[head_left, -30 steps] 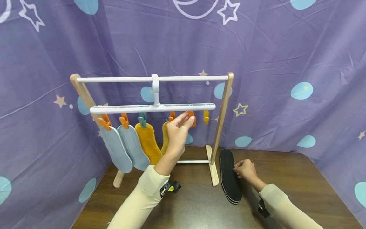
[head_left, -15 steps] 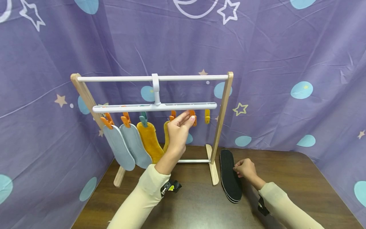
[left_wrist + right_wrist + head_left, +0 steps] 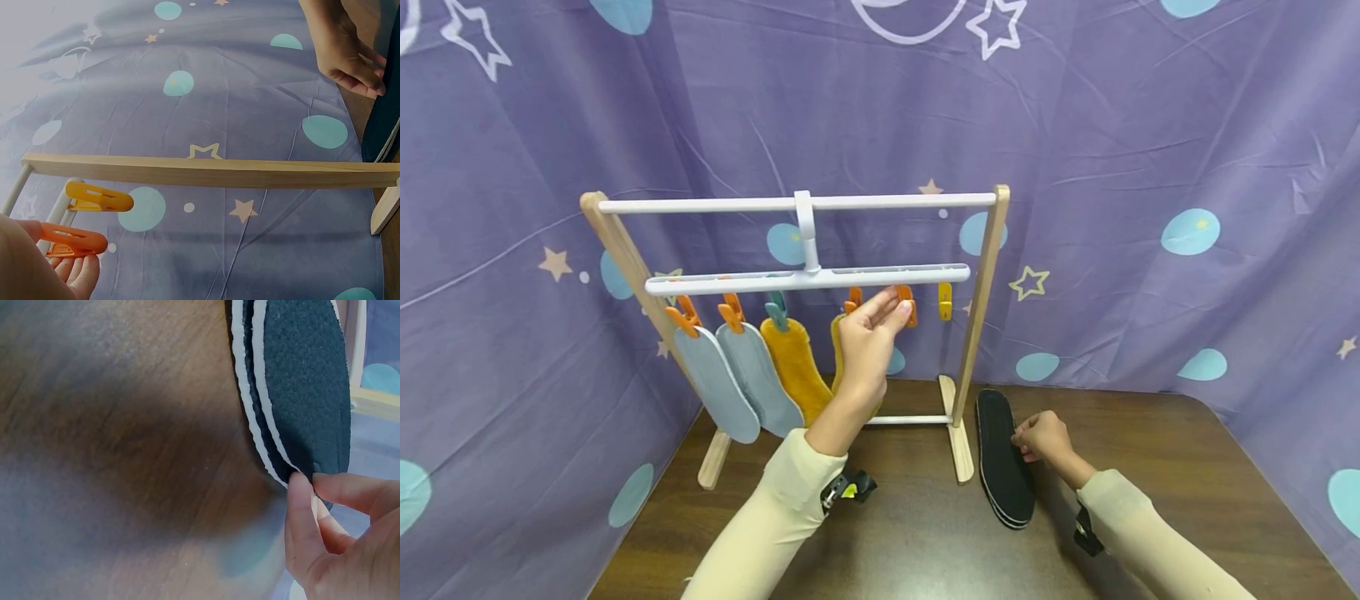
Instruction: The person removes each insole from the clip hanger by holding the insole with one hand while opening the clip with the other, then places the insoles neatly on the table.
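Observation:
My left hand (image 3: pixel 865 346) is raised to the white hanger bar (image 3: pixel 737 286) and pinches an orange clothespin (image 3: pixel 76 239) that hangs from it, thumb on one side and fingers on the other. Just right of that clip hangs a yellow clothespin (image 3: pixel 945 302) with nothing in it. Two black insoles (image 3: pixel 1002 471) with pale edges lie stacked on the table, right of the rack. At their right side my right hand (image 3: pixel 1047 440) pinches the edge of the upper insole (image 3: pixel 306 381) between thumb and fingers.
The hanger hooks over the top rail of a wooden rack (image 3: pixel 983 308). Grey insoles (image 3: pixel 715 383) and mustard insoles (image 3: pixel 792 362) hang from its other clips, one partly behind my left arm. The brown table (image 3: pixel 1150 450) meets a purple curtain (image 3: pixel 1112 167) at the back.
The hanger bar has swung slightly to the right with its hanging insoles and clips. Both hands keep nearly the same place and hold.

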`<state>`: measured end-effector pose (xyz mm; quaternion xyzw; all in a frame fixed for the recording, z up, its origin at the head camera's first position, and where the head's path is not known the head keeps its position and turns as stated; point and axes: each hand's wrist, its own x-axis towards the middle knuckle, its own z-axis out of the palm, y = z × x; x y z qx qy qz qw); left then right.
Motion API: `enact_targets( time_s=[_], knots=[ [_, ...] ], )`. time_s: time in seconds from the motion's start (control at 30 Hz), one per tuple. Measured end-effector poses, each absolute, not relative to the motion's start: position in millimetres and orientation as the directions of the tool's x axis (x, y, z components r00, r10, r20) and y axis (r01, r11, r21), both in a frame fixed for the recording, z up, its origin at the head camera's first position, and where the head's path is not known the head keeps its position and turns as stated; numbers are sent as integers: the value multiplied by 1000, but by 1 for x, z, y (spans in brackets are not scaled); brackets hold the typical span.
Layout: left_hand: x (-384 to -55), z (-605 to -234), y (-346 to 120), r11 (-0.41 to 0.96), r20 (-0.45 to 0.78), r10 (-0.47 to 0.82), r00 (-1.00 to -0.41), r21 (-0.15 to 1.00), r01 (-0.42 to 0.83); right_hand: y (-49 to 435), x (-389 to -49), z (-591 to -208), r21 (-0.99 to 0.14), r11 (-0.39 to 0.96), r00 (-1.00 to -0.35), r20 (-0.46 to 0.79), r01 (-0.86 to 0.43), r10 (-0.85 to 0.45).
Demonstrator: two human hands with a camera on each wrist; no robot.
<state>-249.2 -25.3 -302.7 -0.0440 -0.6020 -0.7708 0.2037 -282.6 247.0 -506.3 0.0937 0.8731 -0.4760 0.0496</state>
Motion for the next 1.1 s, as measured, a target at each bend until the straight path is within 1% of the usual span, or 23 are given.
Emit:
enact_targets(
  time_s=[0.27, 0.6, 0.87, 1.1],
  knots=[
    [-247, -302, -27, -194, 313, -254, -915, 910, 366, 245, -280, -505, -826, 526, -980, -165, 201, 115],
    [-245, -301, -30, -186, 343, -208, -916, 906, 381, 246, -281, -505, -827, 525, -980, -168, 201, 110],
    [-245, -301, -32, -208, 368, -195, -909, 890, 405, 245, -280, -503, -831, 514, -977, -187, 213, 104],
    [-243, -301, -32, -219, 380, -175, -908, 884, 412, 247, -279, -504, -837, 512, -982, -168, 191, 92]
  ],
)
